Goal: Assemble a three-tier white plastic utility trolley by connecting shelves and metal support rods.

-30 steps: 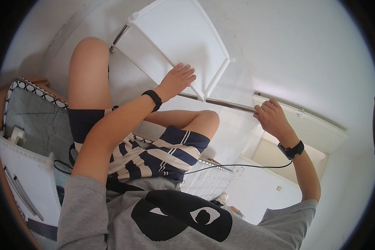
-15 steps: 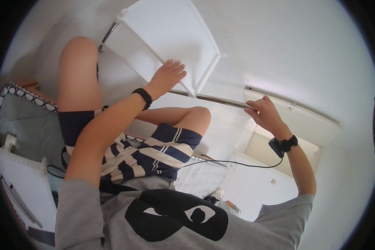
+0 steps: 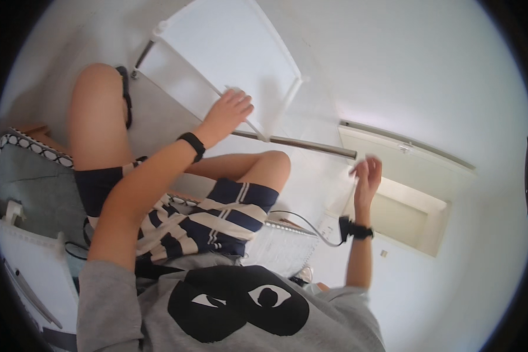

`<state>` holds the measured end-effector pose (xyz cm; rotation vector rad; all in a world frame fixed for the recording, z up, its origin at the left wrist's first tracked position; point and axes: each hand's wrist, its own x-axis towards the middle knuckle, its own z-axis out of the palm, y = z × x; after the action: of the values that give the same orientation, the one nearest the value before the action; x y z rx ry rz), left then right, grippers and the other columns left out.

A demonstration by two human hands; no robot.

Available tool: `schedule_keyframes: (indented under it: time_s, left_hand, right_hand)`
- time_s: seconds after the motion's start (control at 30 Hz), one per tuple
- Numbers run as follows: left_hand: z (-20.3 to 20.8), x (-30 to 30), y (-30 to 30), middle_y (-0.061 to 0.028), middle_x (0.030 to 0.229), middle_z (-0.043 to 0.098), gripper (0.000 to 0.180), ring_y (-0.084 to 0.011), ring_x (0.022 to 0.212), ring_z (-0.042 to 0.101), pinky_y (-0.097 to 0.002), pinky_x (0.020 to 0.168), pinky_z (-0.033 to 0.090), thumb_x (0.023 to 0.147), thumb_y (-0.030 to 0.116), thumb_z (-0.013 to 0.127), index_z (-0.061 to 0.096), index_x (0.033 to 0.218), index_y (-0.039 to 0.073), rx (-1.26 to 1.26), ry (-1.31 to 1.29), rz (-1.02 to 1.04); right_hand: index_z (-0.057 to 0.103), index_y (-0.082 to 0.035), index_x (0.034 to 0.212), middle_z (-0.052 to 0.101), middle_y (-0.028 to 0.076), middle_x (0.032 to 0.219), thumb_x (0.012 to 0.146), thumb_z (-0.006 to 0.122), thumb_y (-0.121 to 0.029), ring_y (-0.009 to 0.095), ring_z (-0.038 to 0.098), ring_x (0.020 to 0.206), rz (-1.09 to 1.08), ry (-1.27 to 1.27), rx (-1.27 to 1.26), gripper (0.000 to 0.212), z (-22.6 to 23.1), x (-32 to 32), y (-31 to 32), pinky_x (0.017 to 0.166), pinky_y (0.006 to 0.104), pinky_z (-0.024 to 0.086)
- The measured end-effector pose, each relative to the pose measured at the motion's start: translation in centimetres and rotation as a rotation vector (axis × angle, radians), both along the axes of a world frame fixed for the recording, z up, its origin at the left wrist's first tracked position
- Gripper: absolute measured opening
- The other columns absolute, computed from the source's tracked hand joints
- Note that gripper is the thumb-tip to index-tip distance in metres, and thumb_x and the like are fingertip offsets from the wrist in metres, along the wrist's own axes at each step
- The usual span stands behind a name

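Observation:
A white shelf rack (image 3: 234,44) with metal poles stands tilted in view at the upper middle. My left hand (image 3: 224,116) lies over the shelf's near edge, its fingers bent over the rim; the thumb is hidden. From the shelf's near corner a shiny metal tube (image 3: 317,146) sticks out to the right, its end free. Just below and right of that end is my right hand (image 3: 368,179), apart from the tube. It is open and holds nothing, with some motion blur at the fingers.
My bent legs (image 3: 100,123) flank the rack's near side. A cable (image 3: 308,220) runs from my right wristband. White panels with a curved grey bar (image 3: 32,293) lie at the lower left, beside a grey mat (image 3: 35,170). A recessed wall opening (image 3: 408,217) is at right.
My right hand has let go of the metal tube and dropped slightly below its end. My left hand stays on the shelf edge as the view shifts a little.

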<state>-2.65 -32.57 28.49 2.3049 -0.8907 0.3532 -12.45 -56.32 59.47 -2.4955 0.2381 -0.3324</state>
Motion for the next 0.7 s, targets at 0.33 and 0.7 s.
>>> schedule_keyframes:
  time_s: [0.33, 0.7]
  left_hand:
    - [0.6, 0.5, 0.1, -0.004, 0.122, 0.052, 0.039, -0.0216, 0.123, 0.043, -0.0418, 0.107, 0.029, 0.086, 0.028, 0.061, 0.055, 0.122, 0.013, 0.034, -0.048, 0.046]
    - [2.0, 0.6, 0.9, -0.0052, 0.128, 0.051, 0.04, -0.0225, 0.125, 0.042, -0.042, 0.107, 0.029, 0.087, 0.028, 0.062, 0.055, 0.123, 0.012, -0.022, 0.018, -0.037]
  right_hand:
    - [0.054, -0.003, 0.117, 0.059, 0.005, 0.111, 0.096, 0.054, -0.04, 0.016, 0.055, 0.098, -0.523, -0.382, 0.286, 0.043, -10.3, 2.4, 9.1, 0.086, 0.0345, 0.041]
    - [0.039, -0.01, 0.06, 0.041, 0.001, 0.059, 0.092, 0.06, -0.032, 0.014, 0.041, 0.06, -0.6, -0.584, 0.645, 0.044, -8.3, 6.4, 8.8, 0.063, 0.0305, 0.038]
